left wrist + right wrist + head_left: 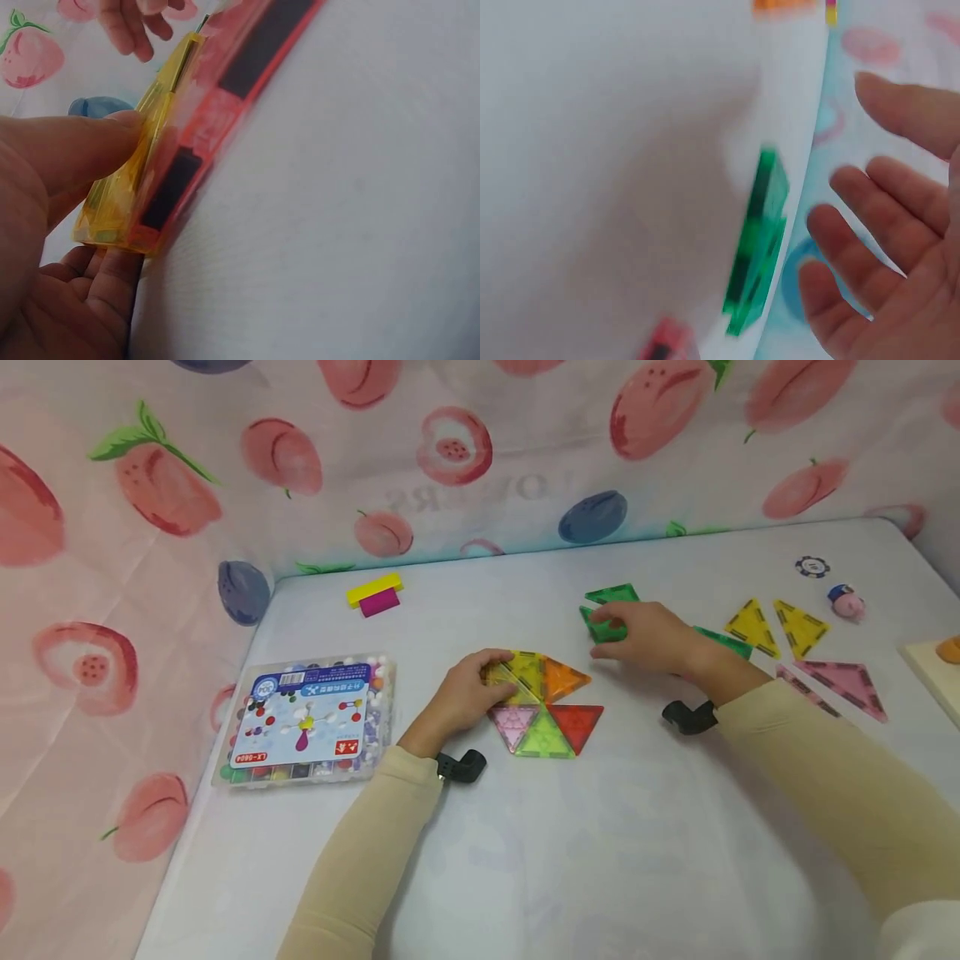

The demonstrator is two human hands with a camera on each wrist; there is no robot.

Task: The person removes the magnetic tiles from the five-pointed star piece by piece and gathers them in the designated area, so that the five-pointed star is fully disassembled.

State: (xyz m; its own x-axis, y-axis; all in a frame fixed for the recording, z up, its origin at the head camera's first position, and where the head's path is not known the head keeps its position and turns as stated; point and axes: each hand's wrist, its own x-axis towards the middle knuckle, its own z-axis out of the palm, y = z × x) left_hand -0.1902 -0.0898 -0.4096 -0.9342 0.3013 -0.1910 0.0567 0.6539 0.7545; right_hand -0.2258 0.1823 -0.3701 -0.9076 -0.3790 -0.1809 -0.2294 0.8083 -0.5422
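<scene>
On the white table lies a hexagon-like cluster of magnetic triangle tiles: yellow (527, 672), orange (564, 680), red (576, 725), light green (545, 737) and pale pink (513, 725). My left hand (467, 693) pinches the cluster's yellow edge; in the left wrist view the thumb lies on a yellow tile (157, 150), fingertips at its lower edge. Farther right, my right hand (651, 633) hovers over green triangle tiles (612, 594). The right wrist view shows its fingers spread and loosely bent, apart from the green tiles (756, 247).
A clear case of molecule-model beads (302, 714) sits left. Behind are yellow (375, 588) and magenta (379, 602) blocks. To the right lie yellow triangles (801, 628), pink triangles (847, 683), a poker chip (812, 567), a pig figure (849, 605) and a wooden board (930, 672).
</scene>
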